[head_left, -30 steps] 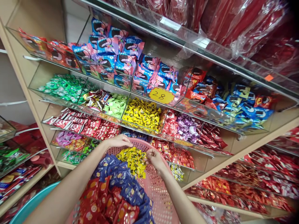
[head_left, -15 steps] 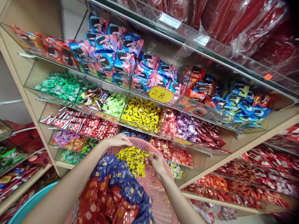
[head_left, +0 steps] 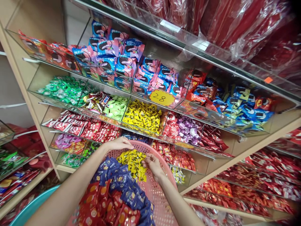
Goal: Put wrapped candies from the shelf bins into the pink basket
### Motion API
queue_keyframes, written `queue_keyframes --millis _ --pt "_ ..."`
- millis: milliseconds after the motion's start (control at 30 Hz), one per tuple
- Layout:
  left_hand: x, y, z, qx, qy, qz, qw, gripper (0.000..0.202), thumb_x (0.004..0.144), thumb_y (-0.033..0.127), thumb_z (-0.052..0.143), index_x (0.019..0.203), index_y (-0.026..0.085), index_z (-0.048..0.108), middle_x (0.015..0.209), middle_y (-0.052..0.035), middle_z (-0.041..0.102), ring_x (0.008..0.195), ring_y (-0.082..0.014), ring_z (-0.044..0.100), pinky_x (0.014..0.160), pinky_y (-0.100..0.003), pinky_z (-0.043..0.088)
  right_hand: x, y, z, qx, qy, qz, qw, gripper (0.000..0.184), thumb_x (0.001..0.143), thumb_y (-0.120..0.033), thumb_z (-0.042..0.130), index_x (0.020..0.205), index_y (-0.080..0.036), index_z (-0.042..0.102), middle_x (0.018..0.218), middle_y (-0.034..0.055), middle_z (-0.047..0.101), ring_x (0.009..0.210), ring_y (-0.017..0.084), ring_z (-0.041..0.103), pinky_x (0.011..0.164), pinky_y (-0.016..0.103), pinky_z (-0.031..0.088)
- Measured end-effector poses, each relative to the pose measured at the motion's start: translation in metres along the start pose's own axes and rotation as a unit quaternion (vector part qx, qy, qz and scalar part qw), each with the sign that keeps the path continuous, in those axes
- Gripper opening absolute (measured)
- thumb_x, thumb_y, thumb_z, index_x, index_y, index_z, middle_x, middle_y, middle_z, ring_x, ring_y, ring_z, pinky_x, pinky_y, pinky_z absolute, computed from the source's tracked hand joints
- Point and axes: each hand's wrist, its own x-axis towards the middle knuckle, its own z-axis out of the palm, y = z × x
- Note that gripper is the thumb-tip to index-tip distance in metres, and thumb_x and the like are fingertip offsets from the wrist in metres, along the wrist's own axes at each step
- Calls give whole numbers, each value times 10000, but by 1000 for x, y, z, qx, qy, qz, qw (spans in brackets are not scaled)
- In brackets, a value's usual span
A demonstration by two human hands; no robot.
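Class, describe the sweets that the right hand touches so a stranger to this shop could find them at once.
Find the pink basket below the sweet shelves. At its far end, touched by the right hand, lies a small heap of yellow wrapped sweets. It is the basket's only yellow: beside it are blue packets, then red packets.

A yellow oval tag point(head_left: 161, 97) on the clear shelf front point(head_left: 181, 105) reads "28" in handwritten digits. Print on the yellow candies point(head_left: 132, 160) and other wrappers is too small to read.
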Motion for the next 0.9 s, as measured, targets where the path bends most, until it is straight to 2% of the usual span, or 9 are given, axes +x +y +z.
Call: queue_keyframes --millis 267,467,600,667,767,900 --pt "-2 6 -1 3 2 -5 1000 379 688 518 505 783 198 684 776 9 611 774 -146 483 683 -202 319 9 0 5 -21 -38 -3 999 341 567 -241 594 885 -173 492 637 -26 537 541 123 566 483 227 411" --pt "-2 3 -1 -2 7 -10 1000 387 684 529 508 772 194 681 799 6 603 777 -148 482 674 -207 318 11 7 1 -63 -32 -29 997 370 576 -228 564 931 -177 476 790 11 539 531 115 562 432 212 384" --pt "-1 -1 -1 0 2 -2 1000 401 679 546 500 751 194 679 779 8 597 772 -148 481 678 -211 312 9 10 -7 -128 -26 -58 990 377 592 -239 553 961 -174 509 888 48 565 569 131 574 475 240 423" --pt "0 -2 -1 1 4 0 1000 411 675 553 497 746 191 679 767 9 594 765 -148 479 679 -212 311 8 10 -10 -187 -17 -96 978 360 606 -241 544 957 -165 541 900 61 587 629 152 582 525 259 444" --pt "0 -4 0 -1 8 4 1000 424 670 561 496 747 187 679 759 10 589 759 -147 476 674 -210 312 5 5 -12 -285 6 -165 944 305 631 -236 526 920 -160 583 897 66 609 733 177 580 608 276 451" --pt "1 -6 0 -6 11 8 1000 423 671 559 499 724 180 676 752 6 588 759 -148 477 664 -207 312 -6 -30 -3 -378 -7 -266 887 236 720 -233 447 893 -163 592 802 51 617 691 161 561 613 261 429"
